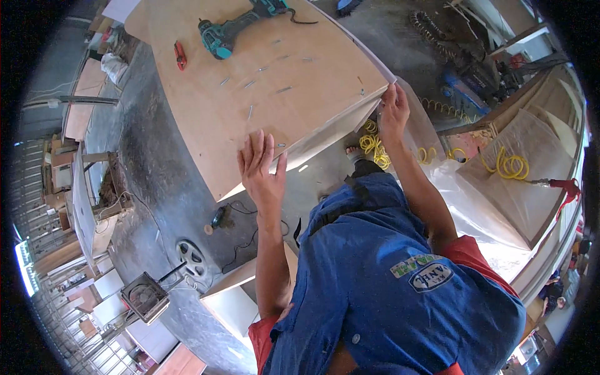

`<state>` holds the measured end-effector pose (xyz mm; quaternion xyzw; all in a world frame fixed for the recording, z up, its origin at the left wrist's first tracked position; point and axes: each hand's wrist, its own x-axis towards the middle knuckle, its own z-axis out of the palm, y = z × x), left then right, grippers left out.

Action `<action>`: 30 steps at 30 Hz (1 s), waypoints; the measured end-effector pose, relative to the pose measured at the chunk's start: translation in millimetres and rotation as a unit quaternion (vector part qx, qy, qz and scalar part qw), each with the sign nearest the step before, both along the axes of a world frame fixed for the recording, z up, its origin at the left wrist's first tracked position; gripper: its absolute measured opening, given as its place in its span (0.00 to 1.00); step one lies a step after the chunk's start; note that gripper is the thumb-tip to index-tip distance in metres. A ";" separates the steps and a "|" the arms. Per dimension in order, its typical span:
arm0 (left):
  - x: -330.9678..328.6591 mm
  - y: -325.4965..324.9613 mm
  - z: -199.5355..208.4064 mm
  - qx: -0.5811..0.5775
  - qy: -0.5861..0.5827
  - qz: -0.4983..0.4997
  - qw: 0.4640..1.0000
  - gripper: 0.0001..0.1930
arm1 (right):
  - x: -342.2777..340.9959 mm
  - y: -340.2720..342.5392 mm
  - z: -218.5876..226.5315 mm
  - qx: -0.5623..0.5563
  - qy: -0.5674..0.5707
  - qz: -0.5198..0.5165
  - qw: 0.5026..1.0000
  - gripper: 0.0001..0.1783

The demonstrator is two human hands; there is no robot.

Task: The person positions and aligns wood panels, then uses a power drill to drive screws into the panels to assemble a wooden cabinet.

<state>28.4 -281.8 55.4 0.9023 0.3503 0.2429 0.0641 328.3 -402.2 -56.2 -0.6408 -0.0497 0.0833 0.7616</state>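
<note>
A large light-brown wooden panel [206, 112] forms the top of a box-like piece in front of me. My left hand [261, 169] lies on its near edge, fingers stretched out and resting on the surface, holding nothing. At the near right corner my right hand [394, 115] has its fingers closed round the edge, where a white board [362, 50] runs along the side. Several loose screws [284, 89] are scattered over the panel, and one screw [362, 92] stands near the right corner. Farther back lie a teal and black cordless drill [231, 34] and a small red tool [180, 55].
Coiled yellow air hose [373, 145] hangs and lies at the right, by a plastic-covered board [525, 169] and a red air gun [564, 189]. A blue machine [465, 90] stands behind. On the floor at left are a round metal base [190, 257] and a work lamp [145, 297].
</note>
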 end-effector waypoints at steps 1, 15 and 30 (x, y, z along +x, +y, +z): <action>0.0 0.0 -0.9 0.002 -0.001 -0.001 1.000 0.25 | 0.6 -0.9 1.1 -0.004 -0.004 0.002 1.000 0.20; 4.0 -3.0 -1.3 0.024 0.006 0.003 1.000 0.24 | 1.7 -6.5 7.1 -0.003 0.081 0.044 0.996 0.22; 9.2 -6.3 -2.4 0.053 0.004 0.011 0.999 0.24 | 3.8 -12.6 16.6 0.025 0.107 0.104 0.988 0.24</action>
